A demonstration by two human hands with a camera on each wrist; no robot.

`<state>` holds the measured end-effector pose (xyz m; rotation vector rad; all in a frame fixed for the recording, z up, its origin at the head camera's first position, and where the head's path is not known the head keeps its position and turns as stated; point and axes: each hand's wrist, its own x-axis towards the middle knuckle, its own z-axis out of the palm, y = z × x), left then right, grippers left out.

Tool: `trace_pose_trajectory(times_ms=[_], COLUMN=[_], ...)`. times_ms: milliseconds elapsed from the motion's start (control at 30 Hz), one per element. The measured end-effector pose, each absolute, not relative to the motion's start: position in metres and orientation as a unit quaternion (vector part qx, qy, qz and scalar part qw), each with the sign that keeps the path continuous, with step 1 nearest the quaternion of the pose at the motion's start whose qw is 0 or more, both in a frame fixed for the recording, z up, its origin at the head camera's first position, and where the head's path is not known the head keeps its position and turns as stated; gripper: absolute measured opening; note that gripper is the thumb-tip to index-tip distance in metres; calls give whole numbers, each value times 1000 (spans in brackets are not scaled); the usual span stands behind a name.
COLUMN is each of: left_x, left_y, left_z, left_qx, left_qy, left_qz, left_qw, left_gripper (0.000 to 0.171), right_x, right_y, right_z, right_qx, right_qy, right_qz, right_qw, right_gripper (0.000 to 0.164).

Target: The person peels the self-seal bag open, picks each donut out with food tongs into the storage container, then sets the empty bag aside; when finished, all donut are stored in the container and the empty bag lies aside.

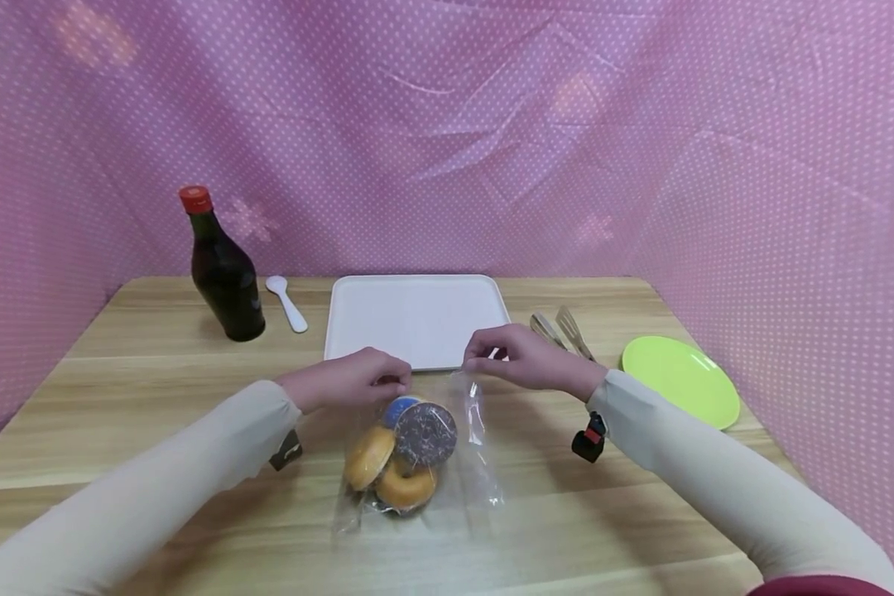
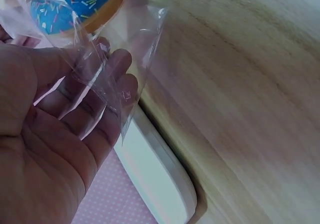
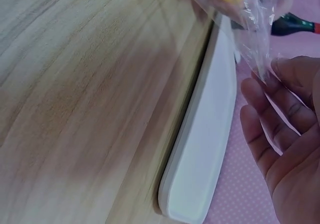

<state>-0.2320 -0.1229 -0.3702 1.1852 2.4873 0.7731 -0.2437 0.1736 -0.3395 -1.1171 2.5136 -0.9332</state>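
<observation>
A clear plastic bag [image 1: 477,463] with several doughnuts in it is held by its top edge over the middle of the table. Inside are a dark one [image 1: 426,434], a blue-iced one [image 1: 398,409] and plain golden ones [image 1: 406,488]. My left hand [image 1: 353,379] pinches the bag's upper left edge; in the left wrist view, film drapes over its fingers near the sprinkled blue doughnut [image 2: 65,13]. At the opposite upper corner, my right hand [image 1: 525,358] grips the film between thumb and fingertips. The right wrist view shows the gathered corner [image 3: 257,49] there.
Just behind the hands lies a white tray [image 1: 417,319]. A dark bottle with a red cap [image 1: 227,277] and a white spoon [image 1: 288,306] are at back left. Metal tongs [image 1: 574,331] and a green plate [image 1: 678,381] are to the right. Pink cloth hangs behind.
</observation>
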Motion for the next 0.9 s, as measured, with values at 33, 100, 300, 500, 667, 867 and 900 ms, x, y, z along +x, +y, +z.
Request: trace_pose_trajectory(times_ms=[33,100,300,500,667,867,900], left_x=[-232,-231,-229,-228,-229,-227,-227], left_y=[-123,-124,-126,-128,-128,-126,-126], left_z=[-371,-370,-369,-370,-370,-370,-370], left_qx=[412,413,415,410,403,395,391], left_qy=[860,859,858,862,865,867,868], left_qz=[268,269,273,272,271,275,275], left_qw=[138,135,129,125,127,129,131], left_gripper=[18,19,20,20,20,18,17], right_x=[-243,-242,-239,-236,-234,-226,-223], right_y=[176,180,192,200,201,192,190], right_z=[-339,-338,-338,-339,-339,-338,-337], right_qx=[-380,-376,-379,-381,-369,-308,-292], right_qy=[859,858,846,840,844,876,883], right_qz=[-322,-329,-349,-361,-368,-362,-359], right_qw=[120,125,136,140,127,85,83], right_gripper=[8,8,11,8,10,12,14])
